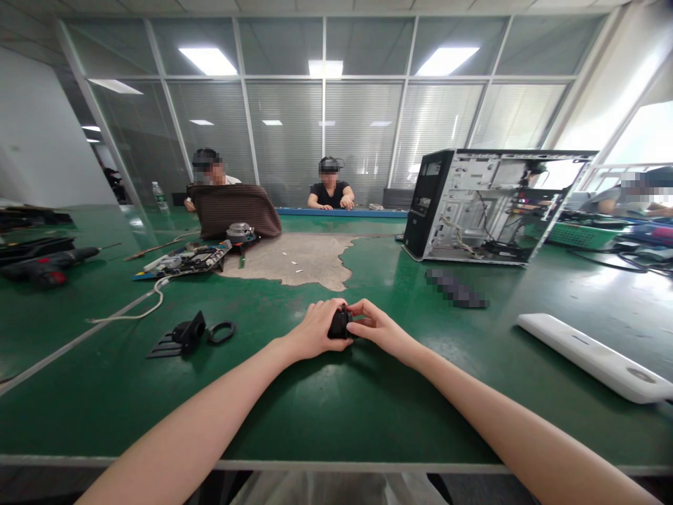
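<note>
Just above the green tabletop, my left hand [320, 328] is closed around a small black part [339, 325], whose exact kind I cannot make out. From the other side, the thumb and fingers of my right hand [374, 328] pinch the same part. Much of it is hidden by my fingers. To the left of my hands lie a black slotted bracket with a round collar [186, 335] and a black ring [221, 332], side by side on the table.
An opened computer case [473, 207] stands at the right, behind a blurred dark object [456, 289]. A white bar-shaped device [594, 356] lies nearer. Circuit boards [184, 261], a white cable [158, 298] and a power drill [50, 266] are at the left. Two people sit across.
</note>
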Tool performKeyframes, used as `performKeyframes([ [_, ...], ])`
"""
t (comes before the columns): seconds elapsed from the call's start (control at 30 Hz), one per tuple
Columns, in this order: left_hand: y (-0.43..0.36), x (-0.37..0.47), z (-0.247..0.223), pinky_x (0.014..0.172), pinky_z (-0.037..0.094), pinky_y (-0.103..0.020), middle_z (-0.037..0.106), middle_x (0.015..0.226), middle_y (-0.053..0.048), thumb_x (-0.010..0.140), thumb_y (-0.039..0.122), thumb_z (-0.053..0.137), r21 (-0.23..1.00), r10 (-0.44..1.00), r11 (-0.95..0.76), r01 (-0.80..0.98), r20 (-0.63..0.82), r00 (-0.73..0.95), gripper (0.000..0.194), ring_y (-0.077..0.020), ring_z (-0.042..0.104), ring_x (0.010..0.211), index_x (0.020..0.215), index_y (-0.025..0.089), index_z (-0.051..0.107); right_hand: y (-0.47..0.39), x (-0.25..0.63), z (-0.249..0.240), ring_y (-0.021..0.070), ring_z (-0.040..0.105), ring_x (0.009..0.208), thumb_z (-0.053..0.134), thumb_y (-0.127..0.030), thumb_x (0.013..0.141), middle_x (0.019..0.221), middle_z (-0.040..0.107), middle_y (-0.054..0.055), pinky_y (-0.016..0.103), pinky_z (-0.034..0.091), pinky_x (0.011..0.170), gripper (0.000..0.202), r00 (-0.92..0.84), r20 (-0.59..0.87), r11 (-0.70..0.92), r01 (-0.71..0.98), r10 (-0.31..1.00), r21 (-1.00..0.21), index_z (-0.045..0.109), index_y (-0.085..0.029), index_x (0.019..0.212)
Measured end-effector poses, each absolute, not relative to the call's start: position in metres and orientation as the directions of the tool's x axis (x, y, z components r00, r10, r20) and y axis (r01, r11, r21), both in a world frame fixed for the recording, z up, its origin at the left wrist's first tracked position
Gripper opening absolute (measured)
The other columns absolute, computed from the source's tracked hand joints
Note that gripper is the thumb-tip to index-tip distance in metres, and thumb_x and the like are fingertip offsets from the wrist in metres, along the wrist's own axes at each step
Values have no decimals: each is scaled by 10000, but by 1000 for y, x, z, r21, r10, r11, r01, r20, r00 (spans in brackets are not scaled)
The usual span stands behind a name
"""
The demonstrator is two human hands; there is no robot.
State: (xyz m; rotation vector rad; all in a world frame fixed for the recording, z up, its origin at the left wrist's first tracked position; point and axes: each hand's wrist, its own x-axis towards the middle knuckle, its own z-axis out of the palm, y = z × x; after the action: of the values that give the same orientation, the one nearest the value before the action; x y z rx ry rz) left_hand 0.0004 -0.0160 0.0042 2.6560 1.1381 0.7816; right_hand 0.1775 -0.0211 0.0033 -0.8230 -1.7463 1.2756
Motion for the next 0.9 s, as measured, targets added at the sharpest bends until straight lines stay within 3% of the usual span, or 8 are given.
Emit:
performKeyframes([
  [0.23, -16, 1, 4, 782, 335, -346, 480, 1013, -50, 639, 386, 619, 321, 707, -704, 634, 408, 578, 591, -219, 445, 889, 1122, 211, 328, -22, 177, 3, 124, 542, 834, 590, -294, 720, 896, 526, 4, 297, 433, 763, 199, -451, 290, 334, 20, 844, -942, 465, -194, 837],
  [0.43, -18, 1, 6, 792, 331, -352, 476, 1038, -53, 649, 394, 607, 329, 713, -699, 636, 398, 578, 578, -228, 444, 907, 1124, 220, 326, -19, 176, -2, 150, 536, 879, 606, -334, 696, 943, 538, 31, 331, 431, 795, 295, -416, 231, 290, 82, 879, -954, 478, -194, 922],
  [0.63, -17, 0, 5, 790, 333, -351, 480, 1028, -54, 650, 386, 606, 323, 706, -705, 632, 406, 580, 578, -227, 449, 904, 1125, 215, 326, -23, 178, 3, 137, 547, 853, 630, -312, 681, 914, 541, 5, 299, 442, 754, 292, -505, 271, 314, 1, 820, -949, 458, -208, 894],
  [0.9, -17, 0, 5, 800, 326, -355, 475, 1049, -55, 646, 392, 609, 334, 712, -700, 632, 404, 574, 576, -230, 442, 916, 1121, 219, 334, -20, 174, 1, 146, 535, 873, 599, -358, 700, 909, 550, 13, 326, 435, 793, 257, -413, 251, 303, 64, 875, -951, 480, -198, 863],
])
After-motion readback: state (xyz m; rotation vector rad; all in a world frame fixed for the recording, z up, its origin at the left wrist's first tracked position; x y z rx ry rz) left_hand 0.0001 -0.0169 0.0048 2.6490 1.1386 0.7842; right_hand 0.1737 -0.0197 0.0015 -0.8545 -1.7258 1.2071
